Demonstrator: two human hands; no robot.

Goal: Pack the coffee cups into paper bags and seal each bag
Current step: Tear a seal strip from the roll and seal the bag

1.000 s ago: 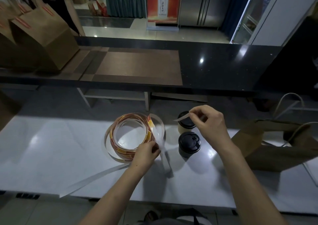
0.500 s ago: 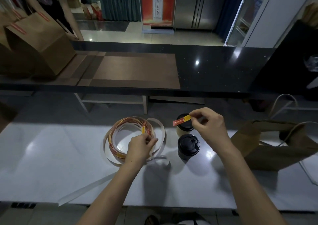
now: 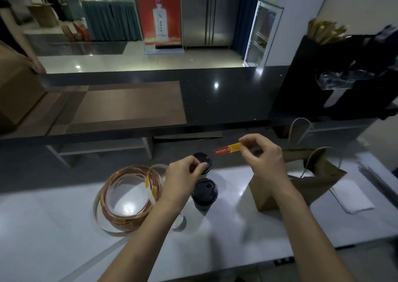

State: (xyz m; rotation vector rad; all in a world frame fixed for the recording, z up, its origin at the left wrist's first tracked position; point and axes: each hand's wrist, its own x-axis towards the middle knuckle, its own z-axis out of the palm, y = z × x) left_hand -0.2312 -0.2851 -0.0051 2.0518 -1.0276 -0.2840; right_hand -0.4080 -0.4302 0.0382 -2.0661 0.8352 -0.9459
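Right grip (image 3: 262,160) pinches the peeled seal sticker (image 3: 227,149), raised near the paper bag (image 3: 301,187). Left grip (image 3: 183,175) has left the sticker roll (image 3: 129,197) for the far coffee cup (image 3: 203,159), hold unclear. That and the near coffee cup (image 3: 205,192) stand unpacked on the bench (image 3: 53,228).

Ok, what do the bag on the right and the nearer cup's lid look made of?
The bag looks like brown kraft paper, matte; it creases and slumps. The lid is likely black plastic, with a faint sheen and a moulded raised rim.
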